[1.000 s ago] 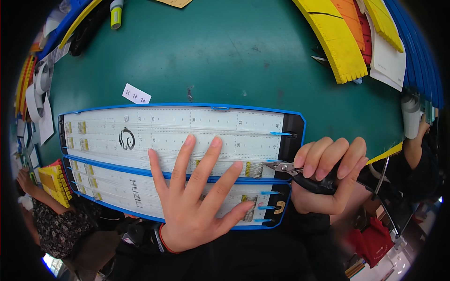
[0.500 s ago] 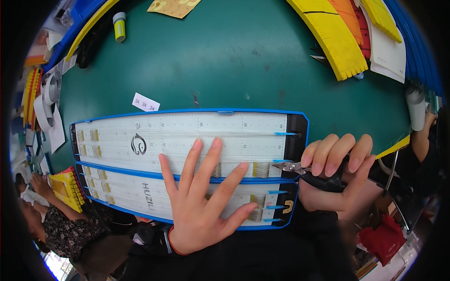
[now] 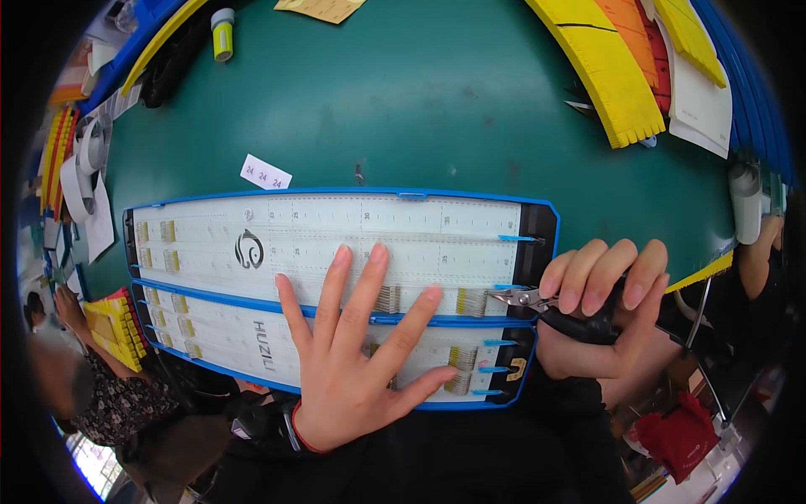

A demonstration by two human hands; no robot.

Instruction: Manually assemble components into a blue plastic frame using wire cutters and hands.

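Under the spread fingers of the left hand lie two long white ruled boards with blue rims, the nearer board and the farther board, side by side on a green table; the left palm presses flat, fingers released and splayed, gripping nothing; the fingertips reach onto the farther board's near edge, beside small bundles of yellowish strips; just right of those fingertips, the right hand is clenched around dark-handled cutting pliers, whose metal tip points left toward the strips at the board's right end; beyond the fingers, farther up the table, sit a small white label and yellow foam pieces.
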